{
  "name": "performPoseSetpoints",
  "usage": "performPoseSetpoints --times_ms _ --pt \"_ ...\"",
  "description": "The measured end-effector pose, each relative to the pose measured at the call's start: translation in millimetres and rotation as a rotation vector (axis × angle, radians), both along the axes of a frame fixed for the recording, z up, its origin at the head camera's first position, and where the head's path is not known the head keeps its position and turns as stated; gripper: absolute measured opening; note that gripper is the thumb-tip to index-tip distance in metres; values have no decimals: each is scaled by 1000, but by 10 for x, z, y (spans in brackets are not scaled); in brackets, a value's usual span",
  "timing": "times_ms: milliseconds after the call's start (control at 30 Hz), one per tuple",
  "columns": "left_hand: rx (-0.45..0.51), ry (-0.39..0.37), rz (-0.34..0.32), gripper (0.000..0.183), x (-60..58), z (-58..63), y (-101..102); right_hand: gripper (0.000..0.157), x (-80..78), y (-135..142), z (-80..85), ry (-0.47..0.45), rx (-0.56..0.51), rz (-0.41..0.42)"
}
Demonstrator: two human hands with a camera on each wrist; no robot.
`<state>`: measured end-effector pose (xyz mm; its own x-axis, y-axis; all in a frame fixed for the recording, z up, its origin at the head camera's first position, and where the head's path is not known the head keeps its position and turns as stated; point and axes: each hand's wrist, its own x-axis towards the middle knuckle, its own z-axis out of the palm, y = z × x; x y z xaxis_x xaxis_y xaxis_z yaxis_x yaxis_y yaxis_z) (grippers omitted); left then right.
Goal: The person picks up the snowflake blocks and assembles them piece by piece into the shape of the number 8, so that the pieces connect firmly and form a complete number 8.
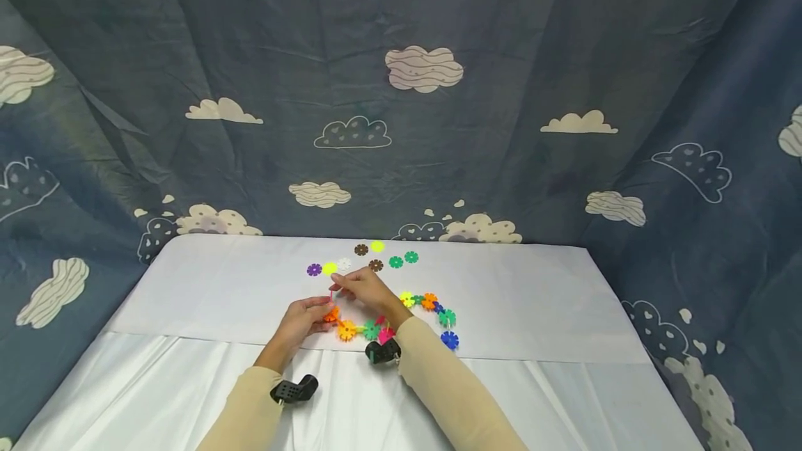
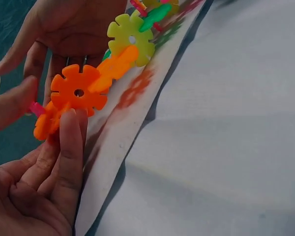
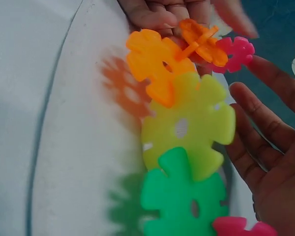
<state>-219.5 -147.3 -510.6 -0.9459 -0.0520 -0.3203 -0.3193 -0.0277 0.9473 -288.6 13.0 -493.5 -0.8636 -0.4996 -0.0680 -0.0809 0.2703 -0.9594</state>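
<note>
A chain of interlocked, notched flower-shaped plastic discs runs between the hands. My left hand (image 1: 299,326) pinches the orange disc (image 2: 78,91) near the chain's end. A pink disc (image 3: 236,54) slots into that end, beside the left thumb. From there the chain continues through a second orange disc (image 3: 155,64), a yellow disc (image 3: 187,125) and a green disc (image 3: 182,196). My right hand (image 1: 370,289) reaches across above the chain, its fingers spread and loosely bent. In the right wrist view one of its fingertips is right at the pink disc's edge, with the thumb held apart.
The chain's other part curves rightward to a blue disc (image 1: 449,340). Loose discs lie beyond the hands: purple (image 1: 315,269), yellow (image 1: 329,268), brown (image 1: 361,250) and green (image 1: 396,262) among them. A white cloth covers the table (image 1: 532,298); a cloud-patterned curtain (image 1: 501,172) hangs behind.
</note>
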Motion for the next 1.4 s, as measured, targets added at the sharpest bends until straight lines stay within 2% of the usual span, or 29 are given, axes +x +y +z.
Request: performPoseSetpoints --times_ms 133,200,267,367,467,533,633,800,900,1100,1200,1300,1400 --pt "-25 -38 19 39 -1 -17 10 40 -35 79 51 -15 12 15" --pt "-32 -46 16 40 1 -20 10 38 -106 174 78 -16 32 -19" --pt "-25 -49 15 39 -2 -23 3 33 -202 304 109 -5 66 -96" --pt "-17 -41 1 38 -13 -21 -13 24 -361 517 134 33 170 -259" --pt "-15 -41 9 38 -27 -11 -38 28 -500 679 119 44 314 -361" --pt "-23 -47 14 40 -31 2 -52 36 -564 746 90 45 412 -370" --pt "-34 -60 21 41 -34 16 -63 44 -619 795 47 43 518 -339" --pt "-19 -73 4 43 -40 5 -57 30 -652 797 5 83 631 -327" --pt "-11 -79 14 41 -39 -8 -45 23 -657 782 5 102 655 -317" --pt "5 -42 9 39 -23 -22 4 20 -598 825 15 111 589 -299" --pt "28 -22 -8 39 -14 -31 24 17 -539 842 13 100 457 -311" --pt "25 -17 -7 40 -9 -36 15 14 -472 790 26 97 281 -312" --pt "11 -26 14 38 -14 -31 -12 16 -393 664 64 104 173 -232"
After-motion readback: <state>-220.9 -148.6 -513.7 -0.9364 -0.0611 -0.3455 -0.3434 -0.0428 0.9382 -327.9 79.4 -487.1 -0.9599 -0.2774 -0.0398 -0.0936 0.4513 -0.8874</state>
